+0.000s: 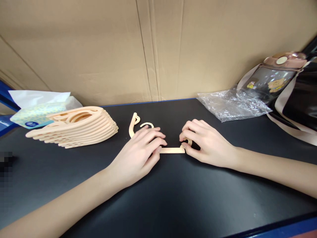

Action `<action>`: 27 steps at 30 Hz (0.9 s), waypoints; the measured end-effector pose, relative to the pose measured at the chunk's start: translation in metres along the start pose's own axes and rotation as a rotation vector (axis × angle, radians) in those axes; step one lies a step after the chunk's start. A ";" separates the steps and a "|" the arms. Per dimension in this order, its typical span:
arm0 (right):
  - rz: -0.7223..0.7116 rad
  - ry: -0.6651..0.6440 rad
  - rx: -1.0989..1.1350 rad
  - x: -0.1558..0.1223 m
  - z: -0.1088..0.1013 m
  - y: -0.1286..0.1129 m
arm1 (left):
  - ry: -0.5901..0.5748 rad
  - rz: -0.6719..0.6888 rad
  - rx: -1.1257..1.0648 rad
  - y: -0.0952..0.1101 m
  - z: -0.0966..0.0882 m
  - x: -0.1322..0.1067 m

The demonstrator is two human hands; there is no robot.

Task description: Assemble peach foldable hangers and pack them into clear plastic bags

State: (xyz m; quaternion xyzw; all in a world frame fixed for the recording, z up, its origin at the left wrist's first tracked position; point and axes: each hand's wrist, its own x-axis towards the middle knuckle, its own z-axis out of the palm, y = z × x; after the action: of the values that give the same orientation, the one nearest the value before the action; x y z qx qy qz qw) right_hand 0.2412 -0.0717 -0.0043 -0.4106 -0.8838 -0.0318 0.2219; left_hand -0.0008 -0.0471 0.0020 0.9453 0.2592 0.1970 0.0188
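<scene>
Here, on the matte black, blue-edged surface [173, 191], a slim cream plastic hanger bar [171, 150] lies nearer the far edge. The right hand [204, 142] pinches its curled right end; the left hand [142, 150] covers the other end, thumb touching, but I cannot tell whether it grips. Beyond the left hand show a thin cream hook [148, 124] and a curved cream arm [132, 128]. Toward the far left corner sits a stack of peach plastic hangers [91, 128].

Open black tabletop [173, 198] lay at near centre. Stacked clothes hangers [81, 132] blocked the left; a clear plastic bag [223, 105] and strapped water bottle [262, 79] crowded the far right.
</scene>
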 end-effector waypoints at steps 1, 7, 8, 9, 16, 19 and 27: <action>0.014 0.004 -0.032 0.000 0.000 -0.001 | 0.022 -0.045 0.035 0.000 -0.001 0.000; 0.099 0.002 -0.197 -0.001 0.000 -0.004 | 0.045 -0.295 0.214 -0.006 0.000 -0.001; 0.106 -0.007 -0.213 -0.001 0.000 -0.004 | 0.040 -0.314 0.213 -0.007 0.001 -0.002; 0.105 -0.018 -0.222 -0.001 0.000 -0.004 | 0.036 -0.330 0.203 -0.009 0.003 -0.003; 0.027 -0.093 -0.067 -0.001 -0.002 -0.001 | 0.000 -0.399 0.098 -0.012 0.009 -0.004; -0.037 -0.080 -0.020 -0.001 -0.001 0.000 | -0.025 -0.417 0.088 -0.012 0.008 -0.003; -0.110 -0.104 0.093 -0.002 -0.002 0.001 | -0.071 -0.411 0.038 -0.014 0.006 -0.006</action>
State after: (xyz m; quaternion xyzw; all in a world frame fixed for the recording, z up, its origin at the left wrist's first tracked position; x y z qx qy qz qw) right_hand 0.2434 -0.0726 -0.0037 -0.3519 -0.9158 0.0186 0.1925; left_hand -0.0097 -0.0378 -0.0071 0.8792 0.4492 0.1509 0.0499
